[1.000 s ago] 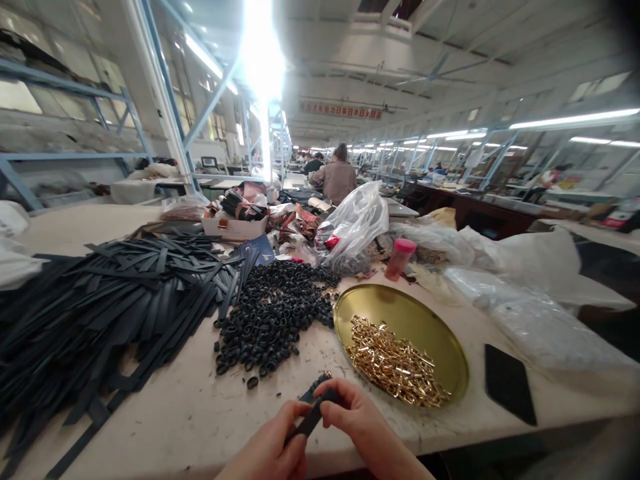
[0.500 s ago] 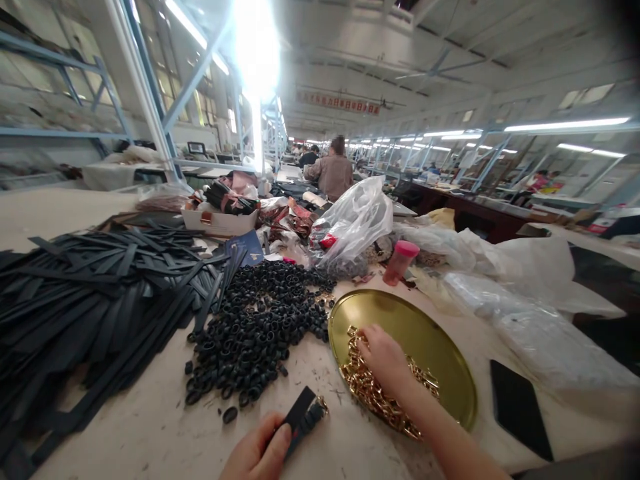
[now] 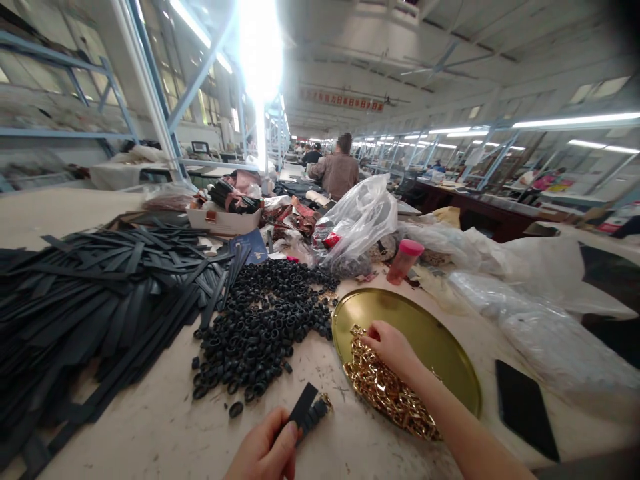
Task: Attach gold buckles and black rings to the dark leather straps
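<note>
Left of the gold tray, the left hand grips a black strap, slanting away rightward. The right hand, nearer the tray's metal pieces, touches them; whether its fingers pinch any is hidden.

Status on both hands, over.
Left hand gripping dark strips. Right hand at gold metal pieces, fingertips' grip unclear. Nothing visibly blocking either hand.

Table carries dark strips, rings, tray.
</note>
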A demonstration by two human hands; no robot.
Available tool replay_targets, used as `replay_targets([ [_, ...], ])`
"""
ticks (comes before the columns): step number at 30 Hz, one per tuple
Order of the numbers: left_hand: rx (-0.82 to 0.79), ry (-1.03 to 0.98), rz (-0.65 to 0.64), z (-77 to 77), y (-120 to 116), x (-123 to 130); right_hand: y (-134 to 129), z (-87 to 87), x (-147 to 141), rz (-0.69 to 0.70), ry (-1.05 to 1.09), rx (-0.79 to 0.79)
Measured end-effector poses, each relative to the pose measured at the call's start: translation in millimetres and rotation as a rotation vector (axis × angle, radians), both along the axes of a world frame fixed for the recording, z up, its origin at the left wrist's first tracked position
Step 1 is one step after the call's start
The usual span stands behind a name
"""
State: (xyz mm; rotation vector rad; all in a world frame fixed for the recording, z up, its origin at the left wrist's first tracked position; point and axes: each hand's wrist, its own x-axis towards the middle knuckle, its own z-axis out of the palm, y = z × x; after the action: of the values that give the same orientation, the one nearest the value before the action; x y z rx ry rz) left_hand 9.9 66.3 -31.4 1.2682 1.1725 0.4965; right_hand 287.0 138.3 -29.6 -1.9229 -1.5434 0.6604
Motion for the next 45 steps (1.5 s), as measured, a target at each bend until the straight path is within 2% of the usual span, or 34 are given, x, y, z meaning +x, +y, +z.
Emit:
replay_targets([
  [5,0.064,-0.139,0.088,18.2,-5.9,12.2,-43.6,19.8,-58.9,0.123,0.437,-0.042],
  [7,0.098,-0.161,0.135,22.7,-7.9,17.6,-63.1,23.2,-86.7,0.152,0.681,-0.094],
  [10,0.152,-0.119,0.178,22.1,-12.0,19.6,-85.8,22.1,-120.0,0.142,1.1,-0.174],
  [12,0.206,-0.063,0.2,18.4,-15.3,15.9,-95.2,19.0,-134.1,0.125,1.221,-0.192],
  [18,0.248,-0.071,0.295,8.3,-23.0,3.6,-108.7,15.7,-148.9,0.083,1.36,-0.221],
  [22,0.255,-0.097,0.323,5.3,-27.6,5.8,-113.2,9.8,-151.3,0.061,1.343,-0.153],
  [26,0.264,-0.109,0.248,8.3,-28.5,0.8,-114.2,6.7,-146.2,0.183,1.071,-0.045],
  [30,0.313,-0.012,0.122,18.2,-24.2,-8.7,-112.7,18.7,-136.6,0.397,0.597,0.147],
  [32,0.342,0.018,0.075,21.5,-22.3,-9.9,-111.7,23.7,-134.2,0.453,0.454,0.186],
  [34,0.317,-0.02,0.08,21.5,-20.9,-8.3,-110.9,23.0,-134.6,0.458,0.501,0.114],
  [38,0.187,-0.212,0.176,15.6,-19.4,-2.6,-109.4,6.3,-141.4,0.449,0.917,-0.134],
  [41,0.189,-0.196,0.196,13.9,-19.0,-0.5,-107.3,-7.8,-145.9,0.407,1.124,-0.151],
  [45,0.183,-0.059,0.138,16.5,-18.8,0.0,-104.1,-17.0,-144.4,0.309,1.138,-0.085],
])
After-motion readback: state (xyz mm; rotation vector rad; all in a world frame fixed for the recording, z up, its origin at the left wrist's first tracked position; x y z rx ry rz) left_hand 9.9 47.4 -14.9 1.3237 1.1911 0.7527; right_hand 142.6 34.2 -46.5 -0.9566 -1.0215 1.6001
